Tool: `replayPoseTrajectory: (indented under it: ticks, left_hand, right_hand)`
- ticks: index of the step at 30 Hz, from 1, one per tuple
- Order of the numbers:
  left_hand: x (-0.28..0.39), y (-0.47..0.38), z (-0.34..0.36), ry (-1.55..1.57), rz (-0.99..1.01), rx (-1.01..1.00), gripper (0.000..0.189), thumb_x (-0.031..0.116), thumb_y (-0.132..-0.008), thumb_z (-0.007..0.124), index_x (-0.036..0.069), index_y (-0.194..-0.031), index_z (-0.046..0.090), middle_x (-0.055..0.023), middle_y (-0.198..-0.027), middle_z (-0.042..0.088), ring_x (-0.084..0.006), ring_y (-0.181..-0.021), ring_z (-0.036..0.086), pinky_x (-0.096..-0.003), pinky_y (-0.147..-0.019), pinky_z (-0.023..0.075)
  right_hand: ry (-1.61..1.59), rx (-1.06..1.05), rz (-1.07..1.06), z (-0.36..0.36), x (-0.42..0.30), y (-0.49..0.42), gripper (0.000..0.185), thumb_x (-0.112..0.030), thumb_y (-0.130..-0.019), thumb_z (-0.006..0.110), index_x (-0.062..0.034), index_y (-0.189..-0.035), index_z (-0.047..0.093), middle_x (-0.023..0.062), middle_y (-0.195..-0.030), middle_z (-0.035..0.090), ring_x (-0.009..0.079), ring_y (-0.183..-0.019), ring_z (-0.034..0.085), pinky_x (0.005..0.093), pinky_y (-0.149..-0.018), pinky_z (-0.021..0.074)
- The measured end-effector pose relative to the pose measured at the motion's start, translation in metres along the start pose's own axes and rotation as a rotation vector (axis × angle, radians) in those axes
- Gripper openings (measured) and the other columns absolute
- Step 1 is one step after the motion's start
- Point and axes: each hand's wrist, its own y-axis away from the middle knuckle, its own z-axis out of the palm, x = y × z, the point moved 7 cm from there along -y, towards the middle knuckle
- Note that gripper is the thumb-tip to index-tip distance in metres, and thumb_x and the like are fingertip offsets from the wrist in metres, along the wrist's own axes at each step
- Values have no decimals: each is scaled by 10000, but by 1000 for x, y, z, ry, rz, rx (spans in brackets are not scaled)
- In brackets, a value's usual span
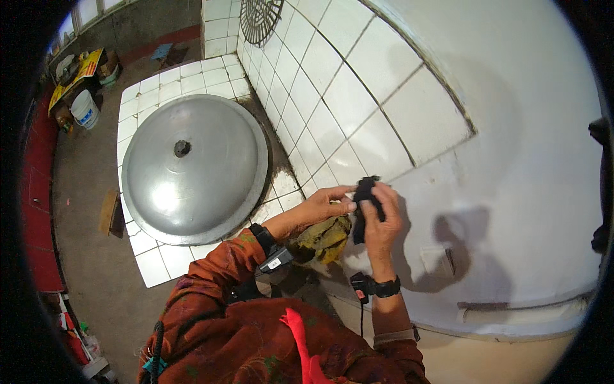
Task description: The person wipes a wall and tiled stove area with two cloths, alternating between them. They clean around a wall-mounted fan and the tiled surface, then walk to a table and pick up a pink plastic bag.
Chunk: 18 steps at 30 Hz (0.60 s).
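Note:
Near the tiled wall, my right hand [382,216] grips a black cloth-like item [365,206], folded or bunched; its exact kind cannot be told. My left hand [321,211] reaches to its left side, thumb and forefinger at its edge; whether they pinch it is unclear. Below my left hand is a crumpled yellow-brown cloth [328,237], partly hidden by my wrist. To the left, a large round domed metal lid [194,168] with a dark knob [182,148] lies on the white-tiled stove or counter [160,264].
A round dark rack [260,19] hangs on the tiled wall [336,81]. Across the floor stand a white bucket [85,109], a table with a yellow cover [79,77] and red cabinets [41,192]. A wooden piece [110,212] stands beside the counter's left edge.

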Motion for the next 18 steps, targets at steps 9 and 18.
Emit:
replayPoseTrajectory:
  ticks: [9, 18]
  left_hand:
    - [9, -3, -150, 526, -133, 414, 325, 334, -998, 595, 36, -1124, 623, -93, -949, 689, -181, -806, 682, -324, -701, 580]
    - [-6, -7, -229, 699, -194, 518, 323, 344, -970, 626, 36, -1065, 602, -90, -881, 631, -209, -767, 667, -361, -674, 583]
  right_hand:
    - [1302, 81, -512, 4, 3, -130, 638, -312, -891, 713, -142, -1427, 411, 146, -1487, 409, 430, -1373, 394, 552, -1097, 339]
    - [1274, -50, -487, 122, 22, -239, 755, -257, -853, 731, -121, -1498, 363, 145, -1545, 342, 396, -1418, 346, 557, -1148, 292]
